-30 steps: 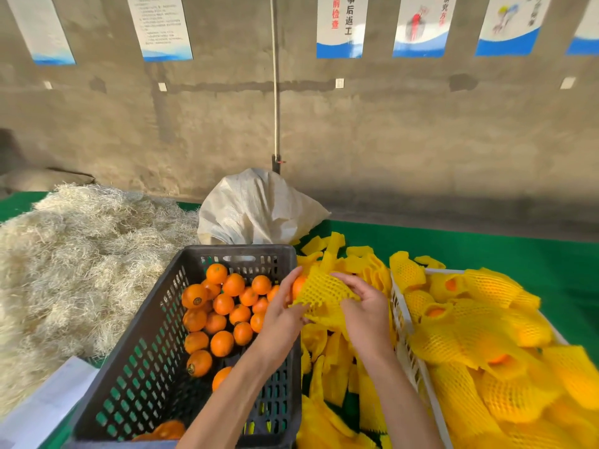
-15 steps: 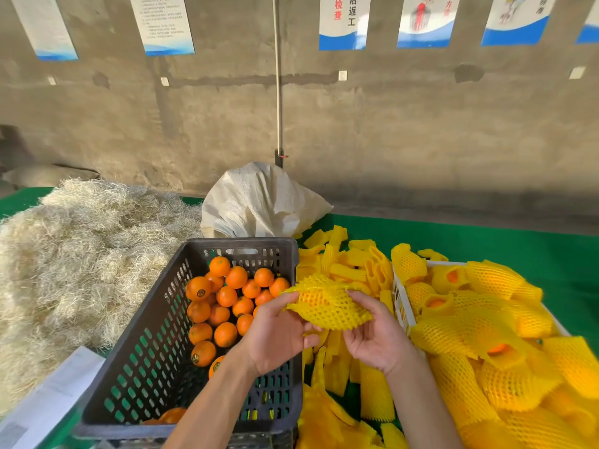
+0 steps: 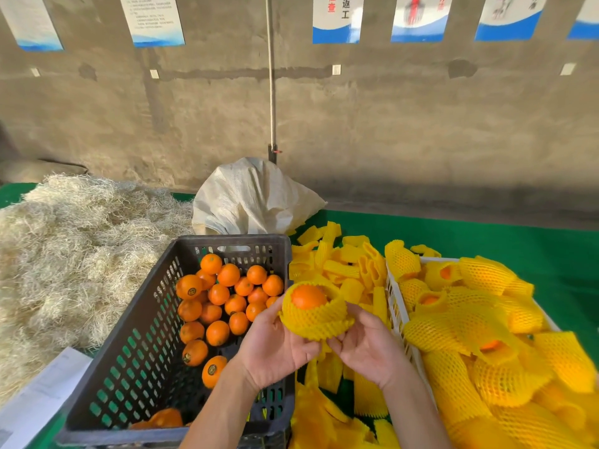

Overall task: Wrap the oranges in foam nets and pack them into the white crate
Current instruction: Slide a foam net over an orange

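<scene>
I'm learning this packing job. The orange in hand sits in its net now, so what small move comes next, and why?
Probably carry it right into the white crate. The foam net already cups the orange, both the left hand and right hand hold it, and wrapped ones lie there.

one head-worn view, looking forward and down, close over the green table [image 3: 486,244]
</scene>
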The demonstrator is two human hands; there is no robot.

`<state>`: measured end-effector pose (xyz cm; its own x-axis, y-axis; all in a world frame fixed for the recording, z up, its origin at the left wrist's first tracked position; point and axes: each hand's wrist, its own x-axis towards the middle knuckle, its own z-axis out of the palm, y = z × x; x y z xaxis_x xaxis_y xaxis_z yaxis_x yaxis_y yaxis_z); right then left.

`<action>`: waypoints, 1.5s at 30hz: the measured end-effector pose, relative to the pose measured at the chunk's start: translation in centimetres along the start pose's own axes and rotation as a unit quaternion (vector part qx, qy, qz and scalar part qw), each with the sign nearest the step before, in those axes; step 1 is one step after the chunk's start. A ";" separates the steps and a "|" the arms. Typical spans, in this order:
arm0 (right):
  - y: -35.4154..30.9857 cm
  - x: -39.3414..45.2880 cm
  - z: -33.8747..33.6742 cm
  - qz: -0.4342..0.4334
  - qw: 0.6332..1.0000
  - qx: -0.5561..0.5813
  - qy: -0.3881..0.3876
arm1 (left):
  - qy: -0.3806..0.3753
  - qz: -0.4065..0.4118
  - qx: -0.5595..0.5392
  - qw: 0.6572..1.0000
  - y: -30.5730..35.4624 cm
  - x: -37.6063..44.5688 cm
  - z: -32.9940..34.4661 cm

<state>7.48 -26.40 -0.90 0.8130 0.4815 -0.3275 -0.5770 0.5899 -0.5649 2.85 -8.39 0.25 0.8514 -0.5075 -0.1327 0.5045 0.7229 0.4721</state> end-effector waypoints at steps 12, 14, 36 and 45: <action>-0.2 -0.2 0.1 -0.199 0.920 -0.310 0.132 | 0.171 0.121 0.234 0.949 -1.4 2.5 3.1; -0.5 -1.1 0.3 -0.237 0.917 -0.291 0.138 | 0.221 0.145 0.240 0.934 -2.2 4.0 4.4; -18.0 -3.5 -10.7 -0.175 0.426 -0.809 0.365 | 0.289 0.025 0.258 0.921 -7.3 16.7 12.7; -16.8 -1.0 -7.7 -0.255 0.366 -0.804 0.393 | 0.336 0.091 0.279 0.895 -2.1 14.5 8.0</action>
<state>16.95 -41.80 3.04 0.9185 -0.1335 0.3723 -0.0557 -0.9756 -0.2122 13.02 -21.02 4.33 0.9011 0.1273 -0.4145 0.3576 0.3226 0.8764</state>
